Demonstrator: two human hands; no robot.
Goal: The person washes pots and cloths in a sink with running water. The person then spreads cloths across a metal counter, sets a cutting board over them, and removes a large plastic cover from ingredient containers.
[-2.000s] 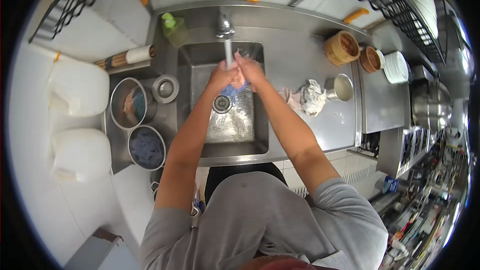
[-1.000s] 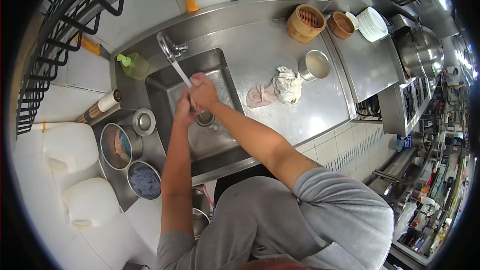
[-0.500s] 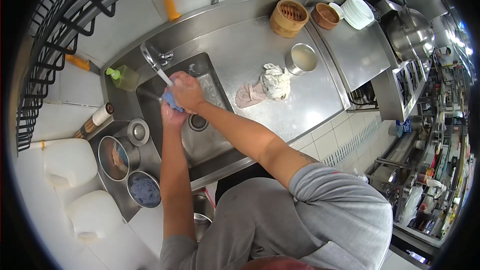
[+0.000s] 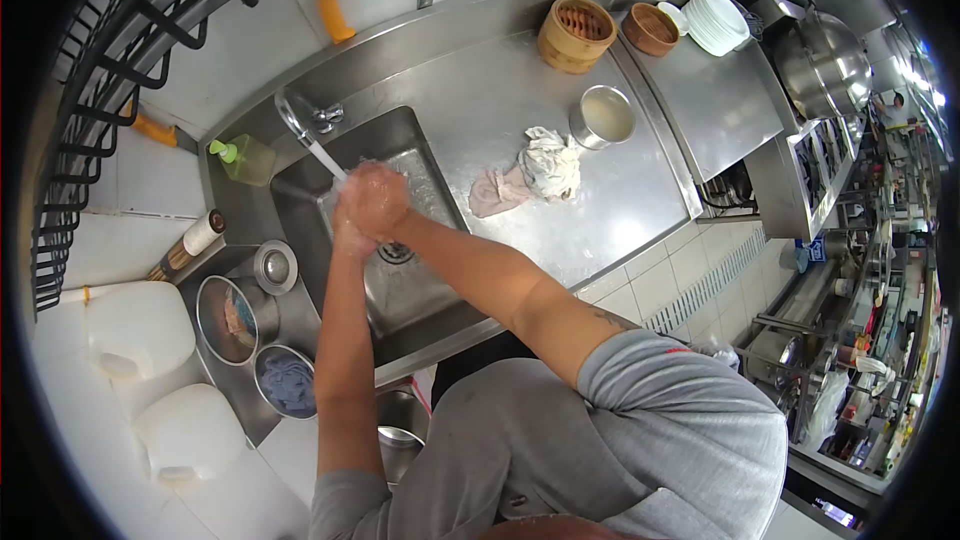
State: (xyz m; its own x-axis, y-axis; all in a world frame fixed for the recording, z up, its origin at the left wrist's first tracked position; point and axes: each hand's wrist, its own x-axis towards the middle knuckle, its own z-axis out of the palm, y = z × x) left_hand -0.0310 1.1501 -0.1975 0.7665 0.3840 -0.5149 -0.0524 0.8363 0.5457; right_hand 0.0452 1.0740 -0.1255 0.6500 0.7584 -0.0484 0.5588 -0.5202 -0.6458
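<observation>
Water runs from the faucet (image 4: 293, 118) onto both hands over the steel sink (image 4: 425, 295). My right hand (image 4: 376, 198) is closed and pressed against my left hand (image 4: 350, 225), which lies below it with curled fingers. What they hold between them is hidden; no blue cloth shows there now. To the right on the counter lie a pinkish cloth (image 4: 498, 192) and a crumpled white cloth (image 4: 550, 166). A pot with blue-grey cloth (image 4: 288, 381) and a pot with orange and teal cloth (image 4: 224, 319) stand left of the sink.
A green soap bottle (image 4: 243, 159) stands behind the sink's left corner. Further right are a metal cup (image 4: 602, 118), a bamboo steamer (image 4: 577, 35), a brown bowl (image 4: 649, 29) and stacked white plates (image 4: 715, 21). A black rack (image 4: 150, 35) hangs at the upper left.
The view has swung right since the first frame. My hands have closed together under the stream, and the blue cloth seen between them half a second ago is now out of sight.
</observation>
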